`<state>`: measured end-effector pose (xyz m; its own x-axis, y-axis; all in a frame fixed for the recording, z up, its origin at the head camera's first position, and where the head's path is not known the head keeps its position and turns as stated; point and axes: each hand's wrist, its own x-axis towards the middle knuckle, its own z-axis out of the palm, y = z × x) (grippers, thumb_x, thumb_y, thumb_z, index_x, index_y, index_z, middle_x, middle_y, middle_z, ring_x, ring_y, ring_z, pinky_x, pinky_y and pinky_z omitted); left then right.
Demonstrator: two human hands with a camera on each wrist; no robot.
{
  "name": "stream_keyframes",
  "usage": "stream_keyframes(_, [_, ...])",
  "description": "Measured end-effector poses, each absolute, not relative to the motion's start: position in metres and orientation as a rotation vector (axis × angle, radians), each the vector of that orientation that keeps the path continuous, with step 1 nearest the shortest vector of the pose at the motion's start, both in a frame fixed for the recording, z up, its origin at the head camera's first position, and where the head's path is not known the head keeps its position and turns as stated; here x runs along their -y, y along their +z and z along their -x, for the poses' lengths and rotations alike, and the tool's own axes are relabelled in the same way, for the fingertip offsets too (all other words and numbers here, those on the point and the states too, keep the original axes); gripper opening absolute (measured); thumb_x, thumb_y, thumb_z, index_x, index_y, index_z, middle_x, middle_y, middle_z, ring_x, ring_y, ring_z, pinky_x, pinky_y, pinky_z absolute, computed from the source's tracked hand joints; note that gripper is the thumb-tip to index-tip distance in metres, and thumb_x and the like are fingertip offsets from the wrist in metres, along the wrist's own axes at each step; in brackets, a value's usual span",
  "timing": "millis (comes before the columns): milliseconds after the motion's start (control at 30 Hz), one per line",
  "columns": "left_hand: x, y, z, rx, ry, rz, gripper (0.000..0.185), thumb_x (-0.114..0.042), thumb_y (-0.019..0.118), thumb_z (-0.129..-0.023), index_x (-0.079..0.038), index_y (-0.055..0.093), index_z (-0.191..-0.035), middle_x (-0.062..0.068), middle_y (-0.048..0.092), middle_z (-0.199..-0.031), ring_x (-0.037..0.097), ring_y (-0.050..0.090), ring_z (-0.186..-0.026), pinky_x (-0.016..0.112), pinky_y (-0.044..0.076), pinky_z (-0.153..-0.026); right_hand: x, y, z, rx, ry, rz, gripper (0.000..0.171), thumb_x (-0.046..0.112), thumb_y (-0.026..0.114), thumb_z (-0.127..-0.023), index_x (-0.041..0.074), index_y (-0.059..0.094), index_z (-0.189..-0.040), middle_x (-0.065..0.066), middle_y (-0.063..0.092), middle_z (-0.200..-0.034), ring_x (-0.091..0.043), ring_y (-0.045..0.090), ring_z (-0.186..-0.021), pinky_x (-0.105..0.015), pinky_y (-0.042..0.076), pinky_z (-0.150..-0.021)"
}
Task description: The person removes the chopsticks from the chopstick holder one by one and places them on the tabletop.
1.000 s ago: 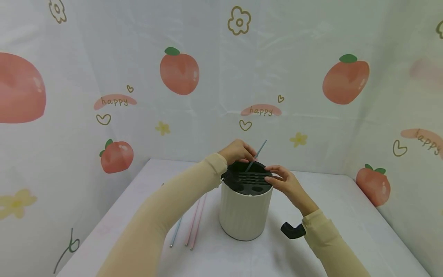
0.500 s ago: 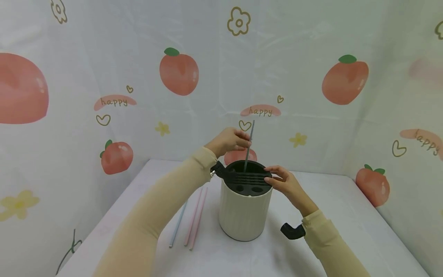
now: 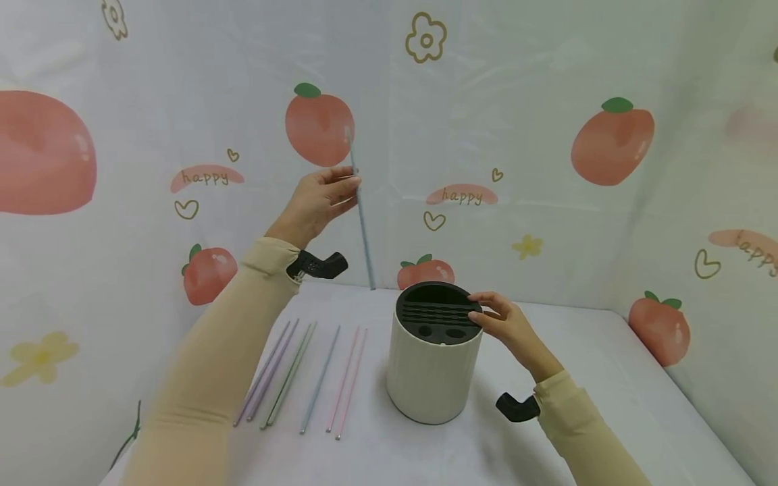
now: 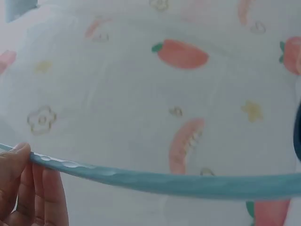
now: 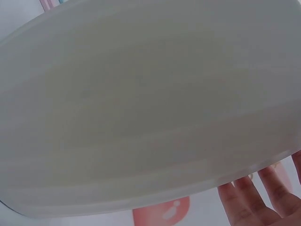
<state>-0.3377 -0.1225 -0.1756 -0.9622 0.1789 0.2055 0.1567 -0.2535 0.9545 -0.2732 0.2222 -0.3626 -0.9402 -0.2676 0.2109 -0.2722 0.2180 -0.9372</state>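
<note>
My left hand (image 3: 325, 199) is raised above the back of the table, pinching a thin blue chopstick (image 3: 365, 233) between thumb and fingers. In the left wrist view the same chopstick (image 4: 141, 179) crosses the picture, with fingertips at its left end. A cream cylindrical utensil holder (image 3: 430, 378) with a black slotted top (image 3: 440, 314) stands upright on the table. My right hand (image 3: 507, 327) rests on the right side of its rim, fingers fairly straight. Several chopsticks (image 3: 292, 378) in purple, green, blue and pink lie left of the holder.
The white table (image 3: 547, 432) has a cloth wall (image 3: 516, 135) with printed fruit behind it. A black wrist mount (image 3: 516, 407) sticks out from the right sleeve, and another black mount (image 3: 322, 265) from the left sleeve.
My left hand has lifted the blue chopstick out of the holder's rear opening and carried it up and left. More chopsticks on the table show now. My right hand stays on the rim.
</note>
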Motion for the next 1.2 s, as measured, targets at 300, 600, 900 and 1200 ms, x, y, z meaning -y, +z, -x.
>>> stream_keyframes(300, [0.177,-0.261,0.354,-2.171,2.148,-0.164,0.044,-0.011,0.061,-0.095,0.004,0.048,-0.135,-0.009,0.063,-0.087,0.005,0.06,-0.079,0.014,0.053,-0.072,-0.222,-0.364,0.273,2.443,1.882,-0.53,0.043,0.018,0.061,-0.095,0.0,0.048,-0.132,-0.017,0.047,-0.136,-0.034,0.047,-0.126,-0.044,0.044,-0.1])
stream_keyframes(600, [0.204,-0.365,0.355,-2.331,1.891,0.034,0.042,-0.005,0.061,-0.094,0.013,0.05,-0.131,0.004,0.067,-0.095,0.002,0.06,-0.07,0.014,0.054,-0.068,-0.222,-0.363,0.273,2.448,1.891,-0.53,0.043,0.019,0.06,-0.096,0.0,0.048,-0.132,-0.015,0.047,-0.136,-0.026,0.049,-0.123,-0.039,0.046,-0.099])
stream_keyframes(900, [0.207,-0.427,0.344,-2.436,1.729,0.196,0.035,0.002,0.063,-0.09,0.016,0.057,-0.121,0.013,0.069,-0.093,0.009,0.058,-0.07,0.018,0.054,-0.062,-0.221,-0.362,0.272,2.448,1.885,-0.54,0.043,0.019,0.059,-0.096,0.0,0.048,-0.132,-0.017,0.045,-0.137,-0.036,0.045,-0.127,-0.046,0.043,-0.102])
stream_keyframes(1200, [0.2,-0.448,0.341,-2.487,1.623,0.263,0.026,0.006,0.068,-0.085,0.014,0.064,-0.11,0.005,0.064,-0.078,0.007,0.055,-0.06,0.017,0.052,-0.053,-0.221,-0.363,0.272,2.45,1.88,-0.548,0.043,0.019,0.059,-0.096,-0.001,0.047,-0.133,-0.019,0.044,-0.139,-0.04,0.042,-0.13,-0.052,0.041,-0.104])
